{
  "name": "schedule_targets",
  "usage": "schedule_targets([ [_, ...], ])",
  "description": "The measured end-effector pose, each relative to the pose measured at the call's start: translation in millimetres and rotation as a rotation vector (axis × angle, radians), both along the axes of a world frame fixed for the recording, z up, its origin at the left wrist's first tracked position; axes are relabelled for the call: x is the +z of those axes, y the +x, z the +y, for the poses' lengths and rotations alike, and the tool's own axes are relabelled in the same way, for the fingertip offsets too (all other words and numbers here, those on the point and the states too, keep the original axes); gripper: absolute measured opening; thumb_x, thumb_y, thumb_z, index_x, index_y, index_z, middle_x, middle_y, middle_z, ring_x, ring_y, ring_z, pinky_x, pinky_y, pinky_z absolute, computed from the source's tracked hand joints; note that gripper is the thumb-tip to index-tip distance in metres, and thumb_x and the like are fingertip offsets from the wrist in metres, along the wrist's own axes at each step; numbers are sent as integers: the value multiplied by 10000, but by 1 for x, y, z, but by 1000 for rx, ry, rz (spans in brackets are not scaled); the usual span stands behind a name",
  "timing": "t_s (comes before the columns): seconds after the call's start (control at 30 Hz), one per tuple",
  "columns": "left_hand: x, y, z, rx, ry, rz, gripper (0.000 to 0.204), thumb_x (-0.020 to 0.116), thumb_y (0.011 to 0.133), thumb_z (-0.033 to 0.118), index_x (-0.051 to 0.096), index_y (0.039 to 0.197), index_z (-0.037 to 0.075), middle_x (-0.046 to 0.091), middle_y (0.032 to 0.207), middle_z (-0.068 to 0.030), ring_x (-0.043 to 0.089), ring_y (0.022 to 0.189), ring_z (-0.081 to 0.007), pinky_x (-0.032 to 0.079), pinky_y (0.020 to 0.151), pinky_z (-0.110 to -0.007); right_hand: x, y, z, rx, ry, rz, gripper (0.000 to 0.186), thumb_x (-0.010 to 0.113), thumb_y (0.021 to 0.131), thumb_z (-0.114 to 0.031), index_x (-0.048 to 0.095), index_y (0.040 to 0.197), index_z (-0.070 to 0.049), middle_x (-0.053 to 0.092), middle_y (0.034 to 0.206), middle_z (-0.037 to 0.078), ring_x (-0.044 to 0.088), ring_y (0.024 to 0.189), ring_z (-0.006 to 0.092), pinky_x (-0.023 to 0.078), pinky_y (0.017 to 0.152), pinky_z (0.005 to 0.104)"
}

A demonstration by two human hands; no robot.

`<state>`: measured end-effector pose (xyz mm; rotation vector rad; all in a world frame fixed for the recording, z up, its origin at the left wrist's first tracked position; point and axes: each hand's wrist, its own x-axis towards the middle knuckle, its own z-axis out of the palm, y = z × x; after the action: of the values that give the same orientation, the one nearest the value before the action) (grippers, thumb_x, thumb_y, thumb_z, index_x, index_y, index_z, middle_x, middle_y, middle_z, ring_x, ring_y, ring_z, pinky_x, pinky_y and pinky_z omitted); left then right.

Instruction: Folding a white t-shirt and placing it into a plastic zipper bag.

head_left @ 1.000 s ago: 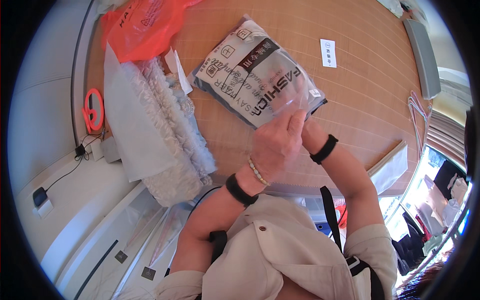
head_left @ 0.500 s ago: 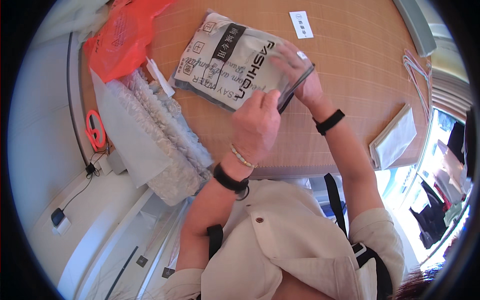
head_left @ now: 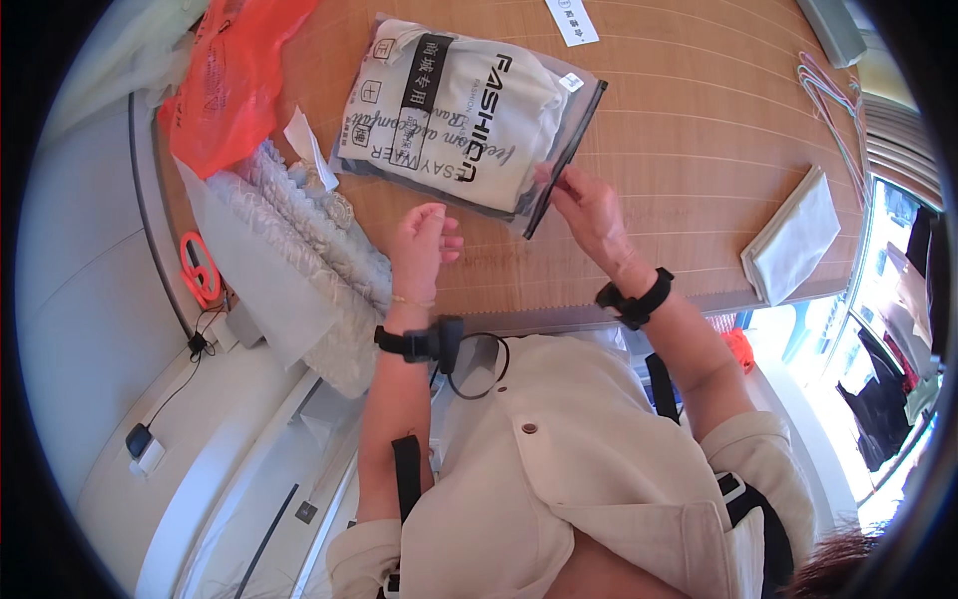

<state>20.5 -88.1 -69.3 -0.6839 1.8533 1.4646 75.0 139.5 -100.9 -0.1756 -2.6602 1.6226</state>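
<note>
A clear plastic zip bag (head_left: 444, 120) with black print lies on the table, a folded white garment visible inside it. Its dark zip edge (head_left: 569, 165) faces right. My right hand (head_left: 591, 215) pinches that edge near its lower end, thumb and fingers closed on it. Just below the bag's near side, my left hand (head_left: 424, 245) is apart from it and holds nothing, its fingers loosely curled and a little spread.
Left of the bag lie an orange-red plastic bag (head_left: 225, 85), rolled white lace fabric (head_left: 319, 265) and orange-handled scissors (head_left: 200, 270). A white card (head_left: 572, 20) lies at the far side. Folded pale cloth (head_left: 793, 235) and thin cords (head_left: 833, 100) are at right on the wooden table (head_left: 689, 130).
My left hand has come off the zip bag and moved left and nearer. My right hand has moved down along the zip edge. The bag lies flatter.
</note>
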Motion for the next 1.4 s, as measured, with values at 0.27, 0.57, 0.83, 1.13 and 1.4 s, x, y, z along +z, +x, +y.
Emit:
schedule_targets([
  [0.27,-47,-4,-20,342,444,-57,554,456,920,507,479,1187,21,576,1068,-122,596,941,-266,506,785,-397,8,-15,-26,-327,-901,-595,152,632,802,-119,620,890,3,605,709,44,549,568,97,415,474,218],
  [0.57,-62,-7,-25,481,679,-115,637,401,895,614,498,1126,28,555,1070,-120,556,978,-285,467,866,-465,-3,-46,-24,21,-760,-646,257,704,736,-226,567,740,-8,476,569,18,465,462,98,347,386,225],
  [0.83,-68,-7,-30,469,758,-137,748,326,876,682,490,1180,18,552,1108,-136,550,1017,-301,431,923,-486,-9,-64,-32,13,-826,-778,189,668,751,-154,594,784,17,472,566,-7,407,420,83,292,361,247],
  [1.13,-63,-13,-21,472,833,-116,794,411,827,710,460,1237,33,536,1182,-149,533,1077,-289,406,957,-465,-13,-60,-29,237,-996,-943,215,636,773,-77,599,961,20,498,583,-8,378,395,67,254,352,227],
  [1.4,-69,-10,-21,430,751,-67,475,558,886,471,527,1170,91,601,1088,-71,569,1014,-201,450,901,-401,-7,-57,-22,526,-97,48,228,578,663,-16,632,882,20,637,760,162,588,627,303,463,585,361],
])
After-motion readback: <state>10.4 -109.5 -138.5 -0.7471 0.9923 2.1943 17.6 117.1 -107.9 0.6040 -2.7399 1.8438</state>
